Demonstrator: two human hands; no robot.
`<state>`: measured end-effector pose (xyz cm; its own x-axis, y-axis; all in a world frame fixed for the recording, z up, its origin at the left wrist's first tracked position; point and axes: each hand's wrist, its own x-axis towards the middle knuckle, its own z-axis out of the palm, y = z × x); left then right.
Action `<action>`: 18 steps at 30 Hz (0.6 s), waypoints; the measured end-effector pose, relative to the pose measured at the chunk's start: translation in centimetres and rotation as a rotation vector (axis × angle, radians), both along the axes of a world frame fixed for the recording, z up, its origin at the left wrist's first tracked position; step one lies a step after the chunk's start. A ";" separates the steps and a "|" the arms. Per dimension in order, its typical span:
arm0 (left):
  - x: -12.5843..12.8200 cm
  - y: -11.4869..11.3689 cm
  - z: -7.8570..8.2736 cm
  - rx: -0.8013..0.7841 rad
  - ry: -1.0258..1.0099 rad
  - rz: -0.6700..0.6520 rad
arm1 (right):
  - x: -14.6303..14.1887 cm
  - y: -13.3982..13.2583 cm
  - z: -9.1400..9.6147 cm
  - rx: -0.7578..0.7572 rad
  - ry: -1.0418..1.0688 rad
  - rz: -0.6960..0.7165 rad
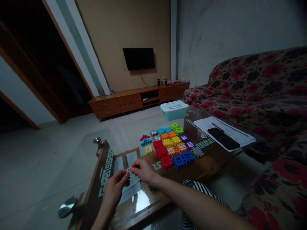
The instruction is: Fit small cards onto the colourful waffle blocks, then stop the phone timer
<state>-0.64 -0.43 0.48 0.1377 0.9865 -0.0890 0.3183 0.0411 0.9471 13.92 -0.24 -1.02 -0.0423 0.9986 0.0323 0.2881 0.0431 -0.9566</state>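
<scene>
A room fills the frame, with a dark doorway at the upper left and a floral sofa (pixel 259 86), red blooms on a brown ground, running down the right side. At the top centre a black wall-mounted TV (pixel 139 58) hangs above a low wooden cabinet (pixel 136 99). A glass-topped coffee table (pixel 105 169) with a wooden frame and a key-pattern border takes up the lower middle of the frame.

Near its far end sits a plastic storage box (pixel 174 110) with a white lid and teal base. To the right of the box lie printed papers (pixel 230 127) with a black phone (pixel 223 138) on top. At the centre of the table is a tight patch of interlocking plastic blocks (pixel 170 147) in red, orange, yellow, blue, green, purple and grey, several printed with little windows.

At the bottom centre, the left hand (pixel 115 188) and right hand (pixel 144 171) nearly meet, both curled closed, with a small white tile (pixel 129 172) pinched between them. Its print is too small to read. Just below them lie more sheets of paper (pixel 128 179), and striped fabric (pixel 199 188) shows beneath the right forearm
</scene>
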 end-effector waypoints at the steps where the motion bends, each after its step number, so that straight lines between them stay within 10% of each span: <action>1: 0.0 0.0 -0.1 0.008 0.005 0.000 | 0.1 0.0 0.0 0.011 0.000 0.008; 11: 0.9 -0.7 -0.6 0.007 0.005 0.022 | 4.5 0.4 0.5 0.184 0.010 0.027; 18: 0.9 0.3 -1.9 0.023 -0.020 -0.012 | 24.1 1.7 4.8 0.060 -0.631 -0.497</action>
<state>0.25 -0.15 -1.43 0.1513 0.9865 -0.0632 0.2994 0.0152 0.9540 38.04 1.48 3.81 0.3789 0.9025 0.2046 0.7722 -0.1865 -0.6073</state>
